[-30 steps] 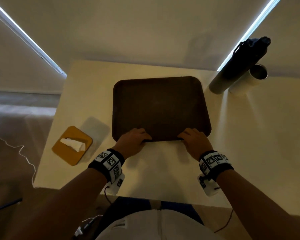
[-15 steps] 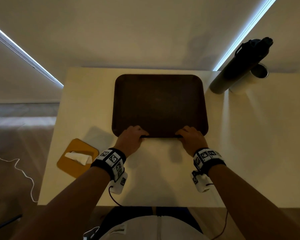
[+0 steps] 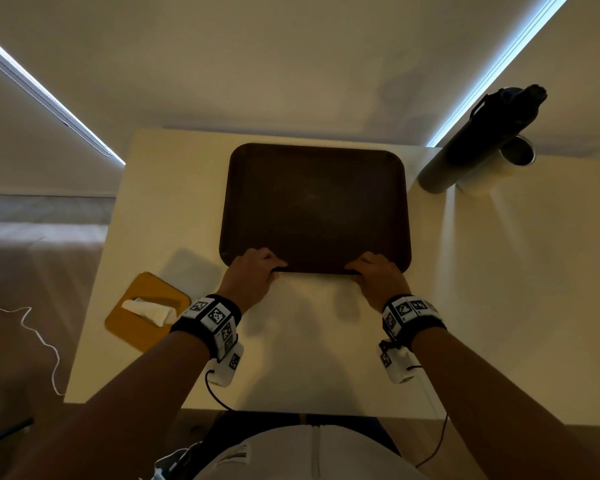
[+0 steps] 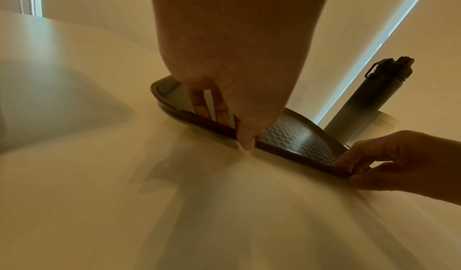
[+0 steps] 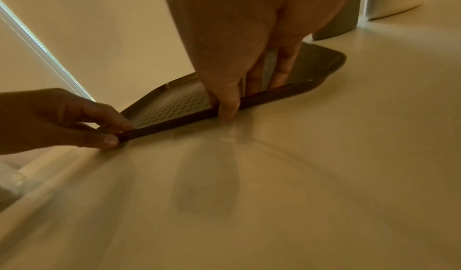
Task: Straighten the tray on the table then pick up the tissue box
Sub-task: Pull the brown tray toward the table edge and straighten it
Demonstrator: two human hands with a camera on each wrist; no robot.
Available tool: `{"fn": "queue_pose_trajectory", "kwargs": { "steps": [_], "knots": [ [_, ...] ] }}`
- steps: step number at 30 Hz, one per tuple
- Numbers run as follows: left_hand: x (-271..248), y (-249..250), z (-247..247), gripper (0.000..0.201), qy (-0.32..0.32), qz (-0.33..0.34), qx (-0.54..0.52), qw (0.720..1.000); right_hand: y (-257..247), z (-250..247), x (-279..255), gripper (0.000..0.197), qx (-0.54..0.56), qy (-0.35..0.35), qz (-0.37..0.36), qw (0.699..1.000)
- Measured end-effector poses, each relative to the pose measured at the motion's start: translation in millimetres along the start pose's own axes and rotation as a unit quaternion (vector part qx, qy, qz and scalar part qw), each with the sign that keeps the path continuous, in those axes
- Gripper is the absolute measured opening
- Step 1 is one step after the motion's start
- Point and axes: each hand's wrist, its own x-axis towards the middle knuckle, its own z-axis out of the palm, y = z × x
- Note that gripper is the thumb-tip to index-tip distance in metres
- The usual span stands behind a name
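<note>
Left hand (image 3: pixel 253 275) and right hand (image 3: pixel 378 278) each pinch the near rim of the tray (image 3: pixel 314 206), thumbs outside. Tissue box (image 3: pixel 146 311) lies left on the table (image 3: pixel 499 289).

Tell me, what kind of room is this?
Probably a room in a home or office. A plain white table stands against a window with a drawn blind, and on it are a tray, a tissue box and a bottle.
</note>
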Motion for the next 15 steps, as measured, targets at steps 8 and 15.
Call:
{"fn": "queue_pose_trajectory", "kwargs": {
  "steps": [8, 15],
  "knots": [
    [-0.1, 0.2, -0.2, 0.033, 0.005, -0.009, -0.001, 1.000, -1.1, -1.9, 0.4, 0.026, -0.001, 0.005, -0.005, 1.000],
    [-0.5, 1.9, -0.7, 0.033, 0.002, -0.012, 0.001, 1.000, 0.0, -2.0, -0.3, 0.024, 0.001, 0.005, -0.007, 1.000]
  ]
}}
